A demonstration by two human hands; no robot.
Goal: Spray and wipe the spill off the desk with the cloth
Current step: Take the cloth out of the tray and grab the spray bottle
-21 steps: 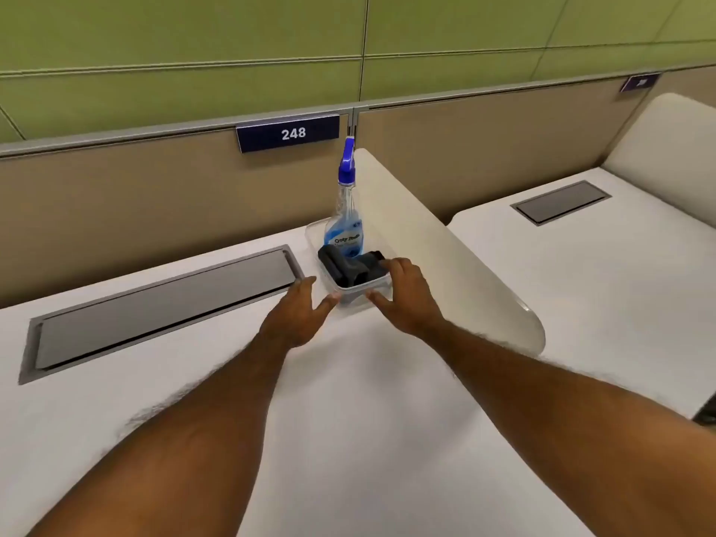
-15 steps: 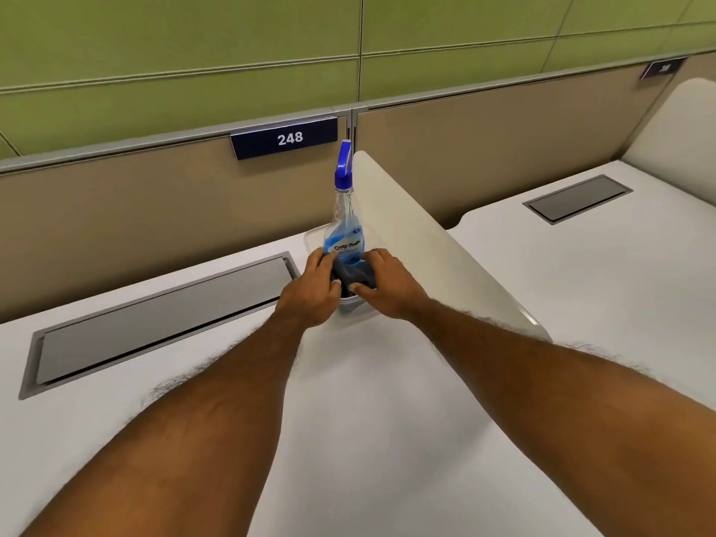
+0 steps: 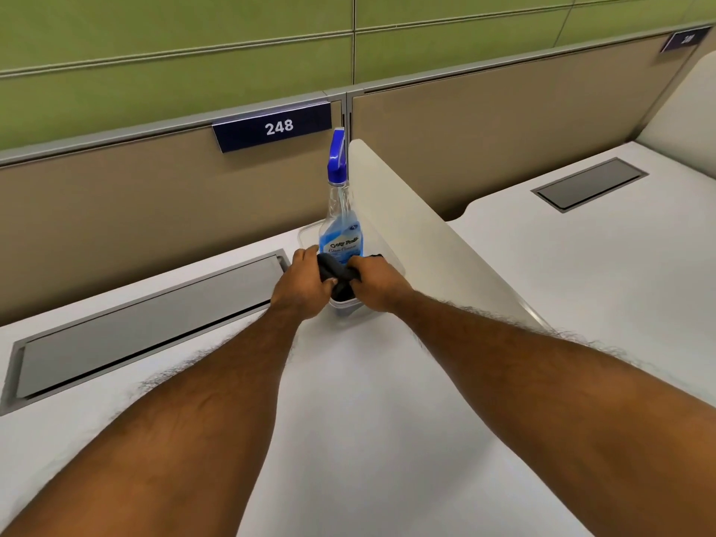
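Reaching out over the white table (image 3: 368,401), both bare forearms come together at a clear plastic tub (image 3: 348,306) sitting near the back edge. Left hand (image 3: 300,284) and right hand (image 3: 377,282) are both on the dark cloth (image 3: 339,275), fingers curled closed around it from either side, so it's bunched up between them right at the tub's rim. Can't really tell which way the cloth's long side runs since it's all scrunched, but the wad stretches roughly left to right between the two hands.

Just behind it, the spray bottle (image 3: 341,226) stands upright in the same tub, long axis straight up, blue trigger head (image 3: 336,157) on top with blue liquid in the lower part. A cream divider panel (image 3: 418,234) runs right beside the bottle. Left of the tub there's a grey cable hatch (image 3: 147,323) sunk in the table. Farther back is the beige partition with a navy "248" sign (image 3: 273,126).
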